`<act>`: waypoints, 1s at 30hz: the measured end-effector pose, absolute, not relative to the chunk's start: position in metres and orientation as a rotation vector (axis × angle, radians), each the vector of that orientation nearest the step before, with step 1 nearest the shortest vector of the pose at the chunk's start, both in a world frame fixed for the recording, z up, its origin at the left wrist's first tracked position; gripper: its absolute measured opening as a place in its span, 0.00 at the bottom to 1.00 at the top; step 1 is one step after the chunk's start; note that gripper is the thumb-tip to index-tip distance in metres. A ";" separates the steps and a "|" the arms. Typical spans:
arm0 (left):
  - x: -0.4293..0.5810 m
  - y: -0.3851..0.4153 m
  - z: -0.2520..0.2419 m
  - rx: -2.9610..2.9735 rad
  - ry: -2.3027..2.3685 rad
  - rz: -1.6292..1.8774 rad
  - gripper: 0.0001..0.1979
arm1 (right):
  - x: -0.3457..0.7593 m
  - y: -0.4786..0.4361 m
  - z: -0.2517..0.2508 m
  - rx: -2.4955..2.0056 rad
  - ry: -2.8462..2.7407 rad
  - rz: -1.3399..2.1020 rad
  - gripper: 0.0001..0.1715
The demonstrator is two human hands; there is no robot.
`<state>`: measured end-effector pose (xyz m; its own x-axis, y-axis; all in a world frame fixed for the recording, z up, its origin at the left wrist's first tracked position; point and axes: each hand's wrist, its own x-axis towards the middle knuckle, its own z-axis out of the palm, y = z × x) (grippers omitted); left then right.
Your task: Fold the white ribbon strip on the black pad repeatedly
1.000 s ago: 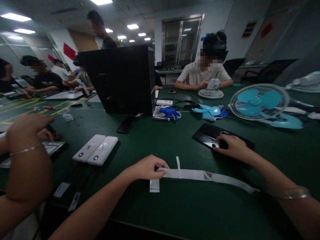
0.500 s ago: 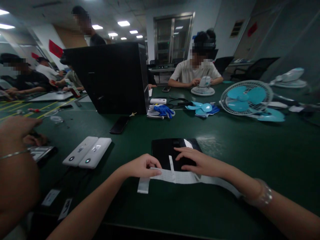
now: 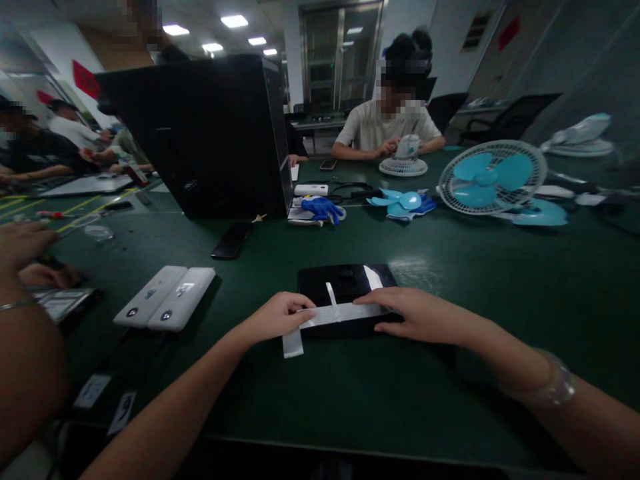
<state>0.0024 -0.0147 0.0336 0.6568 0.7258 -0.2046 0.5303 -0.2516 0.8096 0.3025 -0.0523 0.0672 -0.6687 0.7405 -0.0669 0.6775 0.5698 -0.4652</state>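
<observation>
My left hand [image 3: 277, 315] is closed, with thumb and fingertips pinching the left part of a white ribbon cable [image 3: 345, 313]. This flat strip carries fine lines; a short tab stands up from its middle and a folded end hangs below my left hand. The cable lies across a flat black panel [image 3: 320, 280], which has a raised part and a white patch near its far edge. My right hand [image 3: 415, 315] rests at the cable's right part, fingers stretched out along its upper edge and thumb apart below. The cable's right end is hidden behind that hand.
Two white power banks [image 3: 183, 299] and a black phone [image 3: 231, 240] lie left of the panel. A large black case [image 3: 195, 140] stands behind. Blue gloves [image 3: 320, 210] and a fan [image 3: 493, 177] lie farther back. Another person's arm [image 3: 30, 347] reaches in at left.
Both my hands have moved away from me, carrying the cable from the panel's near edge up across it. My right hand has come down to the cable. The view has tilted slightly.
</observation>
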 end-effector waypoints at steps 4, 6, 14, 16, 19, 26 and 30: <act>0.006 -0.016 0.030 1.999 1.037 0.261 0.16 | 0.296 -0.058 0.060 -1.195 -2.754 0.416 0.27; 0.008 -0.018 0.028 2.041 1.067 0.264 0.16 | 0.290 -0.062 0.056 -1.174 -2.780 0.239 0.28; 0.009 -0.022 0.030 2.048 0.997 0.351 0.18 | 0.273 -0.064 0.052 -1.045 -2.856 -0.113 0.25; 0.008 -0.020 0.030 2.047 1.012 0.402 0.17 | 0.276 -0.061 0.052 -1.041 -2.855 -0.152 0.22; 0.005 -0.017 0.029 2.042 1.047 0.424 0.17 | 0.283 -0.058 0.053 -1.060 -2.841 -0.182 0.21; 0.008 -0.022 0.031 2.171 1.115 0.227 0.16 | 0.286 -0.057 0.051 -1.019 -2.851 -0.248 0.20; 0.011 -0.024 0.030 2.304 1.153 0.234 0.15 | 0.285 -0.058 0.050 -1.045 -2.856 -0.295 0.20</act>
